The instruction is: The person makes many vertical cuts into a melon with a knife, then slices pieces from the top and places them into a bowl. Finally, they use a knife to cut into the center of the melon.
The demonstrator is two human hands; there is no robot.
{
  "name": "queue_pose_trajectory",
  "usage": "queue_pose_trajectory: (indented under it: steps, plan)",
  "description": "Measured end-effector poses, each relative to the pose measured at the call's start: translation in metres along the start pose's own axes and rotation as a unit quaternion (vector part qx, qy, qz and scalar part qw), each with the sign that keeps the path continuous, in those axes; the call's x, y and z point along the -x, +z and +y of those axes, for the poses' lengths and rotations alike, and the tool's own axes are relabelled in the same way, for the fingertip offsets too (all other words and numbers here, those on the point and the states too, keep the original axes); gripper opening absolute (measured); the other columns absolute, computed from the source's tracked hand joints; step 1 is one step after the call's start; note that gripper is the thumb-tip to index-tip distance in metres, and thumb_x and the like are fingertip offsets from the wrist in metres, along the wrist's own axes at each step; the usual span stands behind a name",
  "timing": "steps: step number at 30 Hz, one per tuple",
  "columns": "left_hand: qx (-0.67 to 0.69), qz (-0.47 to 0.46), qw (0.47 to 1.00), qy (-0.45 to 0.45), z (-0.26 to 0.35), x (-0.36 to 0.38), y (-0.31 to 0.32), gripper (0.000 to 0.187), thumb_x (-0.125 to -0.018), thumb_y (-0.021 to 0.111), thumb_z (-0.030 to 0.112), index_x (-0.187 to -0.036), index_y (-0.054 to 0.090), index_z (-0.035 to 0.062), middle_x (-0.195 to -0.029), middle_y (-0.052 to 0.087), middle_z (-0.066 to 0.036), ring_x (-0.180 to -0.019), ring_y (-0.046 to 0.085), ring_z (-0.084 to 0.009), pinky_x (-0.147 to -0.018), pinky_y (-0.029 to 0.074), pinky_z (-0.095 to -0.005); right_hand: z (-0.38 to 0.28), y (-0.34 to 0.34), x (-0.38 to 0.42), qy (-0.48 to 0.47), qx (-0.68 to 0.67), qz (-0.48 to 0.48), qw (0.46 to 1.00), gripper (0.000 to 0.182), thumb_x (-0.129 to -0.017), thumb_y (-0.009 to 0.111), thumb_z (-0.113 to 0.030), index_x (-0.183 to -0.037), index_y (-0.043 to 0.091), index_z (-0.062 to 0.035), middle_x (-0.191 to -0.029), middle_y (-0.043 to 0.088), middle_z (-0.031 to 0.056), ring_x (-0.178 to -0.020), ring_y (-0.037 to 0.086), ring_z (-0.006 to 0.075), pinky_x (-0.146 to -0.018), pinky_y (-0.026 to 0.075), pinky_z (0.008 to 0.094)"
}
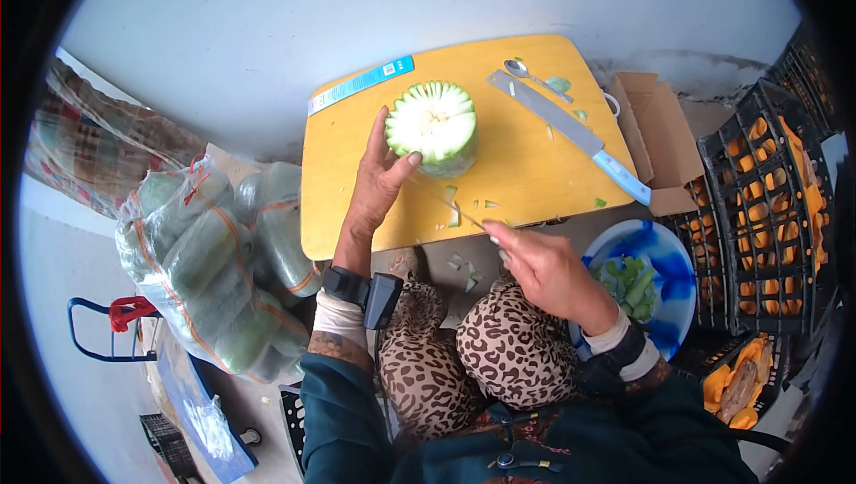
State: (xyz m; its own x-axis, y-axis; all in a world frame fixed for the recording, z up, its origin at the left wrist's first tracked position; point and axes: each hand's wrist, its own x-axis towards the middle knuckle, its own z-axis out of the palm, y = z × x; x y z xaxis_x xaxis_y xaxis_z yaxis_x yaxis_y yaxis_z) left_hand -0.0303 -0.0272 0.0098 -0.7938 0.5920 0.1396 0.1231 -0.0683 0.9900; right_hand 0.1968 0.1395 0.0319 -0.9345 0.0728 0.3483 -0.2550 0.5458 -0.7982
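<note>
Melon (433,132) stands upright on the yellow tabletop (357,203), left of its middle, cut face up, presumably so that the notched rim lies open to view and tool. The left hand (382,182) rests against its left side, thumb and fingers spread in a wide curve, seemingly to steady it. The right hand (553,272), beyond the near edge, has its fingers closed round a thin blade (471,219) slanting towards the melon's base; whether the tip touches, I cannot tell. The long knife (575,134) lies with its blue handle at the near right corner, probably for easy reach. Scraps (455,215) lie towards the near edge, apparently where they drop from the rind
</note>
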Motion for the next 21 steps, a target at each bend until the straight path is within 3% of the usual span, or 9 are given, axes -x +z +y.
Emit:
queue_pose_trajectory:
  steps: [2,5,6,9,11,15,16,21]
  plan:
    - [0.002,0.017,1.0,-0.005,-0.002,0.001,0.0,0.088,-0.087,0.071,0.018,-0.155,0.018,0.004,-0.147,0.041,-0.018,-0.133,0.045,-0.0291,-0.11,0.037,-0.0397,0.0,-0.001,0.011,-0.013,-0.003,0.006,1.0,0.042,-0.088,0.059,0.006,-0.129,0.058,0.0007,-0.101,0.07,0.0205,-0.087,0.07,0.0304,-0.075,0.055,0.0349]
    - [0.005,0.034,0.999,-0.034,0.005,0.008,0.0,0.087,-0.088,0.072,0.019,-0.155,0.019,0.0028,-0.148,0.038,-0.02,-0.132,0.046,-0.0293,-0.109,0.039,-0.0399,0.0,-0.007,0.015,0.012,-0.009,0.019,1.0,0.041,-0.088,0.058,0.004,-0.129,0.057,0.0003,-0.1,0.068,0.022,-0.087,0.068,0.0381,-0.074,0.054,0.0408]
    - [0.005,0.036,0.998,-0.047,0.007,0.008,0.001,0.087,-0.088,0.072,0.019,-0.154,0.019,0.0023,-0.149,0.037,-0.02,-0.132,0.046,-0.0293,-0.109,0.039,-0.0401,0.0,-0.008,0.015,0.013,-0.006,0.034,0.999,0.041,-0.088,0.059,0.005,-0.129,0.057,0.0003,-0.1,0.068,0.022,-0.088,0.069,0.0353,-0.075,0.054,0.0387]
    - [-0.002,0.083,0.996,0.027,0.003,0.006,0.006,0.082,-0.084,0.076,0.02,-0.15,0.029,0.0024,-0.149,0.035,-0.021,-0.133,0.043,-0.0324,-0.109,0.038,-0.043,0.0,-0.005,0.008,0.017,-0.006,0.079,0.997,0.041,-0.088,0.058,0.007,-0.129,0.058,0.0005,-0.101,0.069,0.0222,-0.09,0.071,0.0292,-0.077,0.055,0.0344]
    - [-0.194,0.062,0.972,0.12,0.01,0.005,0.007,0.073,-0.079,0.079,0.019,-0.14,0.042,0.0044,-0.147,0.037,-0.022,-0.135,0.04,-0.0362,-0.11,0.036,-0.0469,-0.001,-0.002,0.005,0.025,-0.016,0.108,0.994,0.041,-0.089,0.057,0.006,-0.13,0.058,0.001,-0.1,0.07,0.0224,-0.09,0.071,0.028,-0.077,0.055,0.0341]
    - [-0.503,0.044,0.822,0.264,0.032,0.007,0.024,0.055,-0.072,0.085,0.02,-0.118,0.057,0.0103,-0.141,0.044,-0.018,-0.135,0.037,-0.0395,-0.11,0.033,-0.0509,0.0,-0.002,0.003,0.053,-0.017,0.105,0.993,0.041,-0.09,0.057,0.006,-0.13,0.057,0.0017,-0.098,0.07,0.0222,-0.09,0.071,0.0267,-0.077,0.055,0.0335]
    - [-0.506,0.04,0.821,0.262,0.033,0.006,0.027,0.05,-0.067,0.086,0.016,-0.109,0.061,0.0105,-0.136,0.046,-0.017,-0.135,0.035,-0.0433,-0.109,0.034,-0.0522,0.001,-0.002,0.004,0.054,-0.016,0.105,0.993,0.041,-0.09,0.057,0.006,-0.13,0.058,0.0017,-0.098,0.07,0.0221,-0.09,0.071,0.0267,-0.077,0.055,0.0335]
    - [-0.52,0.028,0.806,0.281,0.034,0.003,0.028,0.045,-0.067,0.085,0.012,-0.106,0.063,0.0092,-0.134,0.051,-0.012,-0.134,0.037,-0.0408,-0.107,0.037,-0.0514,0.005,-0.001,0.006,0.054,-0.011,0.109,0.992,0.04,-0.09,0.057,0.005,-0.13,0.058,0.0012,-0.097,0.07,0.0219,-0.09,0.071,0.0265,-0.077,0.055,0.0333]
